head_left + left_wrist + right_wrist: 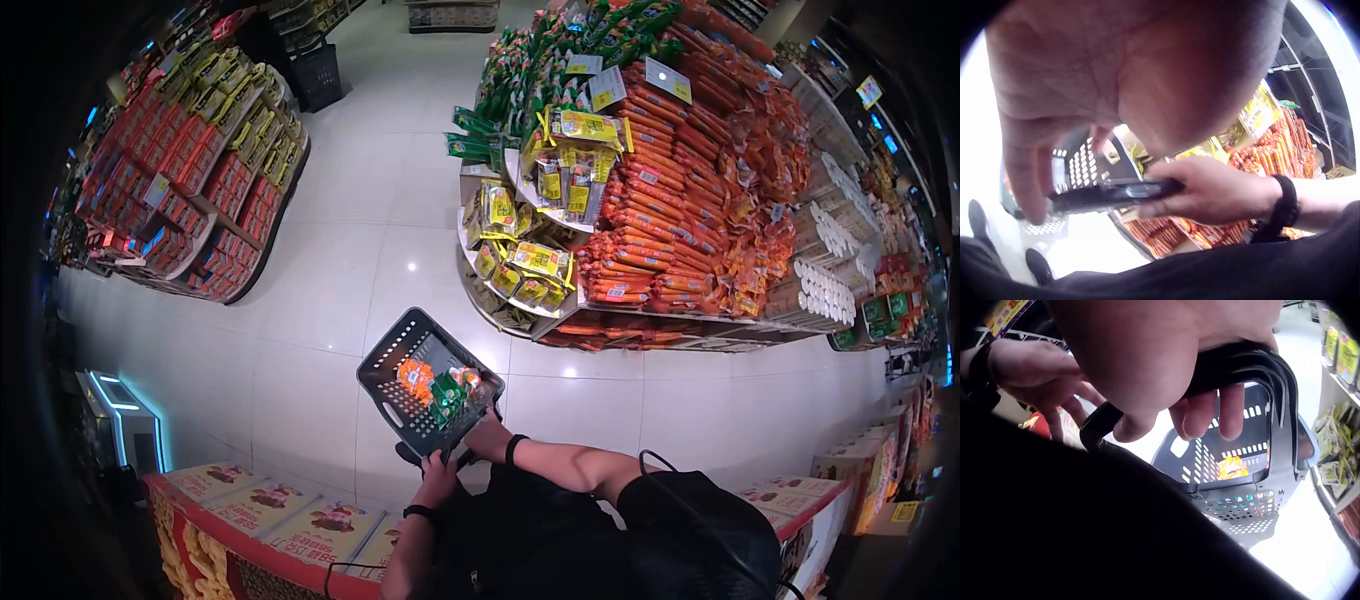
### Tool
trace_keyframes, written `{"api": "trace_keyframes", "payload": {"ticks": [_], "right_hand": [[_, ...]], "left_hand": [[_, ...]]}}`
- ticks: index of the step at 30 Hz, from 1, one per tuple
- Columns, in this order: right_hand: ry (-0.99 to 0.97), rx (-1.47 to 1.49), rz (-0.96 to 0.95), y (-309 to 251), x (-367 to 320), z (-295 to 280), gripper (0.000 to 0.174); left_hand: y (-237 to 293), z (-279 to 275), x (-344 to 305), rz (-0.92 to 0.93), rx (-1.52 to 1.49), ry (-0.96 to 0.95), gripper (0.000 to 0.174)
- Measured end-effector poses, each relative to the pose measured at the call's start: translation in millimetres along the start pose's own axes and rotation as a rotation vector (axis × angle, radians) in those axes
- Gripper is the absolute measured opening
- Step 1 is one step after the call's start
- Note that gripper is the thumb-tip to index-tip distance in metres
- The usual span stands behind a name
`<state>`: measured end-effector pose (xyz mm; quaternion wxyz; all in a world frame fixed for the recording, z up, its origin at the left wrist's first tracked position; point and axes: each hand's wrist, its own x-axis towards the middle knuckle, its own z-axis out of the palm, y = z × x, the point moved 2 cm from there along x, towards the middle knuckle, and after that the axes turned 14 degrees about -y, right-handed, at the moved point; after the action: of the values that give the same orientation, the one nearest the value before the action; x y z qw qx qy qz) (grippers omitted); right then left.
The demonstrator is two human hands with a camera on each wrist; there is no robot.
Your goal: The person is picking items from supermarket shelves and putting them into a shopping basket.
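Observation:
A dark grey shopping basket (pixel 392 375) holds an orange packet (pixel 415 381), green packets (pixel 449 398) and other packets by its right side. The right hand (pixel 487 438) grips its black handle; in the right wrist view the fingers (pixel 1195 415) curl below the handle (pixel 1285 403). The left hand (pixel 437 479) is at the near corner. In the left wrist view the left hand (pixel 1116 75) hangs over the handle (pixel 1107 194), fingers loosely bent; contact is unclear. The right wrist view shows the left hand (pixel 1041 378) with spread fingers beside the handle's end.
A shelf of orange packets (pixel 650 220), green packets and yellow packs stands ahead right. Red and yellow goods fill a shelf (pixel 215 170) at the left. A counter with printed boxes (pixel 335 520) lies close by the body. Tiled floor (pixel 300 370) runs between the shelves.

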<state>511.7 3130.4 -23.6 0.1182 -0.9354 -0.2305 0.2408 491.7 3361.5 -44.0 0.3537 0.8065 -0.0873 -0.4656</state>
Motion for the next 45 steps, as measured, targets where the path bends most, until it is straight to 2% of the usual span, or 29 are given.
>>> {"api": "trace_keyframes", "payload": {"ticks": [2, 3, 4, 6, 9, 10, 11, 13, 15, 16, 19, 21, 23, 25, 27, 28, 29, 30, 31, 32, 33, 35, 36, 39, 40, 43, 45], "right_hand": [[0.014, 0.104, 0.025, -32, 20, -31, 0.049], [-0.056, 0.107, 0.046, -42, 37, -32, 0.047], [-0.126, 0.109, 0.066, -51, 54, -32, 0.045], [-0.425, 0.026, 0.106, -78, 88, -22, 0.045], [-0.431, 0.117, 0.069, -102, 133, -25, 0.044], [-0.395, 0.167, 0.049, -107, 150, -27, 0.047], [-0.426, 0.210, 0.038, -112, 160, -36, 0.055], [-0.466, 0.229, 0.096, -131, 187, -62, 0.057], [-0.410, 0.237, 0.114, -134, 219, -57, 0.065], [-0.448, 0.247, 0.157, -136, 232, -67, 0.068], [-0.385, 0.202, 0.239, -132, 263, -78, 0.071], [-0.411, 0.239, 0.333, -121, 284, -80, 0.072], [-0.447, 0.217, 0.408, -113, 301, -97, 0.069], [-0.461, 0.183, 0.459, -97, 320, -106, 0.065], [-0.441, 0.134, 0.508, -81, 338, -114, 0.061], [-0.433, 0.118, 0.510, -74, 345, -123, 0.059], [-0.424, 0.116, 0.511, -66, 354, -131, 0.060], [-0.409, 0.117, 0.499, -55, 363, -133, 0.060], [-0.411, 0.095, 0.492, -47, 372, -142, 0.060], [-0.400, 0.092, 0.479, -44, 379, -162, 0.057], [-0.401, 0.094, 0.472, -43, 386, -182, 0.050], [-0.377, 0.111, 0.464, -23, 405, -180, 0.043], [-0.369, 0.100, 0.451, -17, 415, -183, 0.037], [-0.362, 0.141, 0.444, -6, 440, -197, 0.036], [-0.350, 0.175, 0.445, -3, 449, -202, 0.037], [-0.319, 0.263, 0.440, 0, 471, -220, 0.036], [-0.284, 0.310, 0.435, 1, 487, -228, 0.032]], "left_hand": [[-3, -10, 4, -0.236, -0.142, 0.162, 0.088], [-8, -18, 4, -0.356, -0.212, 0.243, 0.093], [-83, 2, 43, -0.430, -0.031, 0.291, 0.104], [-172, -10, 71, -0.252, -0.123, 0.018, 0.104], [-167, -100, 53, -0.157, 0.356, -0.331, 0.098], [-184, -111, 55, -0.154, 0.059, -0.163, 0.094], [-187, -126, 53, -0.196, -0.095, -0.107, 0.091], [-157, -174, 43, -0.348, -0.406, -0.077, 0.086], [-128, -216, 38, -0.401, -0.556, -0.068, 0.081], [-130, -234, 42, -0.348, -0.537, -0.113, 0.086], [-142, -259, 75, -0.275, -0.472, -0.082, 0.083], [-136, -281, 92, -0.202, -0.474, -0.115, 0.077], [-135, -296, 118, -0.208, -0.417, -0.182, 0.077], [-106, -321, 119, -0.213, -0.442, -0.116, 0.077], [-99, -332, 141, -0.146, -0.473, -0.075, 0.072], [-73, -352, 131, -0.161, -0.458, -0.054, 0.072], [-130, -319, 199, -0.080, -0.362, -0.001, 0.072], [-70, -361, 156, -0.171, -0.471, -0.042, 0.072], [-57, -374, 157, -0.204, -0.539, -0.056, 0.071], [-85, -359, 198, -0.149, -0.486, -0.011, 0.070], [-86, -364, 210, -0.127, -0.435, 0.032, 0.069], [-81, -380, 227, -0.131, -0.170, 0.140, 0.067], [-74, -391, 227, -0.150, -0.310, 0.092, 0.067], [-64, -428, 237, -0.136, -0.374, 0.074, 0.068], [-64, -442, 241, -0.122, -0.204, 0.102, 0.070], [-58, -478, 252, -0.161, -0.354, 0.026, 0.066], [-49, -503, 253, -0.143, -0.301, 0.043, 0.067]]}}
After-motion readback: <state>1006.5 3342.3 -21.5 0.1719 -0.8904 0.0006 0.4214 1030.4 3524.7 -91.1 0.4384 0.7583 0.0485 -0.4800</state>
